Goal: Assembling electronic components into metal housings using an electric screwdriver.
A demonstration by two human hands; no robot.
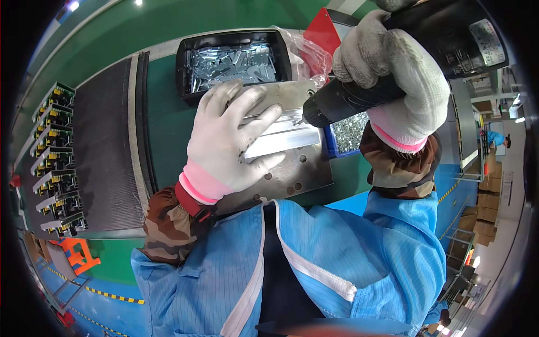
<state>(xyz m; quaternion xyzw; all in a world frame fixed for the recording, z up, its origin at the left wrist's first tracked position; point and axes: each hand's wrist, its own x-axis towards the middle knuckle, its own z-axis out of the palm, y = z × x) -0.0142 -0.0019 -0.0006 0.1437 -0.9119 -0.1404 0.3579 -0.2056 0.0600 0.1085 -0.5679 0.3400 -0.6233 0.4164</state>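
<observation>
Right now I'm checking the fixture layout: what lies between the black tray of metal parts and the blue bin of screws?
In the head view, the corner of the grey metal plate and the drill's nose lie between black tray and blue bin.

A green-topped workbench (pixel 168 129) carries a flat grey metal plate (pixel 292 171) with round holes near its middle. Behind the plate sits a black tray (pixel 185 62) full of small metal parts, and a blue bin (pixel 330 147) of screws stands at the plate's right. A dark ribbed mat (pixel 106 146) lies along the left.
</observation>
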